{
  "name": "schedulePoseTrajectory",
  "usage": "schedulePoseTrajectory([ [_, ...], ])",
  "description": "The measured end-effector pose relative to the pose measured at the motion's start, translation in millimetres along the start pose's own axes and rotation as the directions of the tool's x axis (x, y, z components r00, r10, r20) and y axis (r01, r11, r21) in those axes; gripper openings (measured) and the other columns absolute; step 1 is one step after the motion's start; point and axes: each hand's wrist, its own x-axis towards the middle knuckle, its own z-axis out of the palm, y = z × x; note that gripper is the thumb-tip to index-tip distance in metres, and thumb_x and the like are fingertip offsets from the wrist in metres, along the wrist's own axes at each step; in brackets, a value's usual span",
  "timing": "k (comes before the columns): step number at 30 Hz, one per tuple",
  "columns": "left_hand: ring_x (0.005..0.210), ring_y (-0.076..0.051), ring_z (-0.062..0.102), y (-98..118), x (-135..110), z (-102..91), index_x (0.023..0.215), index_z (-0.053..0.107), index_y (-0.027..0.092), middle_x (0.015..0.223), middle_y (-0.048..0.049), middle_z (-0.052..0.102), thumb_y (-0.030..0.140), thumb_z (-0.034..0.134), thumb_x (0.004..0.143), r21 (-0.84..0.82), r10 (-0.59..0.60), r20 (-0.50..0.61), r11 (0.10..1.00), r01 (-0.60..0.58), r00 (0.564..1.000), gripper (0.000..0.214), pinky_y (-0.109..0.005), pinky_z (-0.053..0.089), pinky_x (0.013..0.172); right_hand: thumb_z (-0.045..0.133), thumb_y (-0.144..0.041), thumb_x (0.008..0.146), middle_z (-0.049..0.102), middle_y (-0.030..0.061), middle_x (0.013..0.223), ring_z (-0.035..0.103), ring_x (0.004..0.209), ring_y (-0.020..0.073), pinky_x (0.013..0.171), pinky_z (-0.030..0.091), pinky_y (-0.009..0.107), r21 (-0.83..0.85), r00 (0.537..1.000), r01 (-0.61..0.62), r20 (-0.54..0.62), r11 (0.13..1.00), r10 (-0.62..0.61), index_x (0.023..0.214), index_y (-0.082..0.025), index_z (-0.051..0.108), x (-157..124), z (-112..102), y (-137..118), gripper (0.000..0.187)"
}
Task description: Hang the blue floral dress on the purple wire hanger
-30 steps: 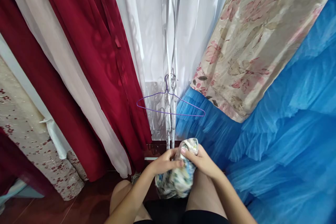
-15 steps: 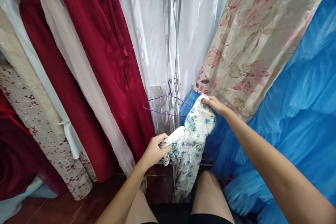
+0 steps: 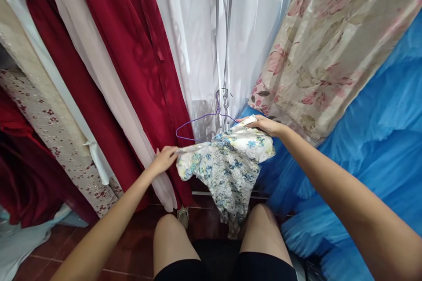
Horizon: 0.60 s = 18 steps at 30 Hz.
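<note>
A small floral garment (image 3: 227, 167), white with blue and green flowers, is stretched out between my hands in front of me. My left hand (image 3: 164, 159) pinches its left corner. My right hand (image 3: 265, 124) grips its upper right edge, close to a purple wire hanger (image 3: 194, 121) that hangs on a white metal rack post (image 3: 224, 52). The garment's lower part droops toward my knees.
Hanging clothes surround me: dark red dresses (image 3: 132, 61) and a pale sheer one (image 3: 95, 74) on the left, white fabric (image 3: 257, 17) behind the post, a beige floral dress (image 3: 329, 44) and a big blue tulle skirt (image 3: 369, 149) on the right. The floor is red-brown tile (image 3: 132, 250).
The garment went from bunched at my lap to spread wide. My left hand moved left and up, my right hand rose toward the hanger.
</note>
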Motion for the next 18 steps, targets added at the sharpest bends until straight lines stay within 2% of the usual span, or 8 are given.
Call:
schedulePoseTrajectory([
  [4, 0.109, -0.029, 0.056, 8.3, 64.1, -28.3, 0.099, 0.061, 0.021, 0.109, -0.0097, 0.066, 0.026, 0.043, 0.091, -0.057, 0.01, -0.18, 0.998, -0.021, 0.984, 0.02, -0.055, 0.037, 0.104, 0.08, -0.03, 0.069, 0.079, 0.0063, 0.092, 0.072, 0.081, 0.022, 0.07, 0.055, 0.026, -0.006, 0.999, -0.014, -0.036, 1.0, 0.014, 0.101, -0.016, 0.077, 3.7, 2.0, -5.6, 0.035],
  [8, 0.101, -0.022, 0.061, 38.4, 109.1, -24.4, 0.118, 0.051, 0.019, 0.117, -0.01, 0.064, 0.025, 0.048, 0.088, -0.161, 0.056, -0.229, 0.982, -0.094, 0.972, 0.031, -0.036, 0.048, 0.091, 0.081, -0.033, 0.069, 0.078, 0.0074, 0.089, 0.07, 0.076, 0.0208, 0.067, 0.054, 0.026, 0.001, 0.996, -0.047, -0.073, 0.999, 0.047, 0.095, -0.016, 0.077, -9.5, 7.6, -5.1, 0.031],
  [10, 0.093, -0.018, 0.063, 50.8, 113.8, -15.1, 0.125, 0.046, 0.02, 0.128, -0.0111, 0.059, 0.026, 0.058, 0.083, -0.228, 0.075, -0.274, 0.963, -0.141, 0.959, 0.044, -0.032, 0.049, 0.084, 0.083, -0.033, 0.069, 0.077, 0.0055, 0.095, 0.069, 0.08, 0.0188, 0.07, 0.053, 0.026, -0.004, 0.992, 0.009, -0.128, 1.0, -0.009, 0.1, -0.018, 0.075, -23.0, 9.6, 1.5, 0.036],
  [12, 0.084, -0.016, 0.062, 59.0, 109.6, -7.8, 0.125, 0.047, 0.021, 0.131, -0.0115, 0.057, 0.025, 0.063, 0.079, -0.295, 0.046, -0.364, 0.942, -0.162, 0.93, 0.049, -0.03, 0.048, 0.079, 0.083, -0.037, 0.069, 0.075, 0.0023, 0.087, 0.065, 0.076, 0.0159, 0.068, 0.05, 0.024, -0.049, 0.971, 0.07, -0.224, 0.996, -0.079, 0.094, -0.018, 0.075, -37.8, 8.1, 12.1, 0.033],
  [13, 0.081, -0.016, 0.061, 62.2, 105.7, -5.8, 0.119, 0.051, 0.02, 0.126, -0.0106, 0.059, 0.026, 0.063, 0.079, -0.321, 0.022, -0.403, 0.933, -0.163, 0.915, 0.043, -0.03, 0.048, 0.078, 0.083, -0.04, 0.069, 0.071, 0.0003, 0.076, 0.061, 0.068, 0.0139, 0.063, 0.047, 0.023, -0.086, 0.954, 0.086, -0.28, 0.993, -0.107, 0.083, -0.017, 0.073, -44.4, 5.7, 17.5, 0.029],
  [15, 0.082, -0.017, 0.061, 68.7, 97.2, -5.3, 0.102, 0.058, 0.018, 0.105, -0.0068, 0.065, 0.029, 0.057, 0.084, -0.354, -0.01, -0.438, 0.921, -0.162, 0.899, 0.021, -0.029, 0.047, 0.078, 0.082, -0.045, 0.069, 0.056, -0.0041, 0.055, 0.047, 0.054, 0.0102, 0.053, 0.038, 0.022, -0.154, 0.915, 0.11, -0.37, 0.982, -0.16, 0.06, -0.017, 0.063, -53.5, -1.0, 24.2, 0.036],
  [16, 0.082, -0.018, 0.06, 72.7, 93.4, -6.5, 0.093, 0.06, 0.018, 0.094, -0.0049, 0.065, 0.032, 0.054, 0.087, -0.362, -0.006, -0.437, 0.917, -0.169, 0.9, 0.016, -0.029, 0.046, 0.077, 0.082, -0.047, 0.07, 0.049, -0.0054, 0.051, 0.042, 0.051, 0.0092, 0.05, 0.034, 0.022, -0.166, 0.896, 0.134, -0.402, 0.977, -0.191, 0.055, -0.017, 0.057, -55.4, -4.2, 24.1, 0.041],
  [18, 0.079, -0.018, 0.059, 82.1, 87.8, -10.3, 0.086, 0.061, 0.018, 0.082, -0.0023, 0.063, 0.038, 0.05, 0.092, -0.348, 0.036, -0.421, 0.917, -0.198, 0.906, 0.024, -0.027, 0.044, 0.074, 0.079, -0.047, 0.073, 0.046, -0.0057, 0.053, 0.039, 0.051, 0.009, 0.049, 0.031, 0.022, -0.135, 0.854, 0.209, -0.457, 0.969, -0.248, 0.055, -0.018, 0.054, -54.7, -5.8, 15.0, 0.043],
])
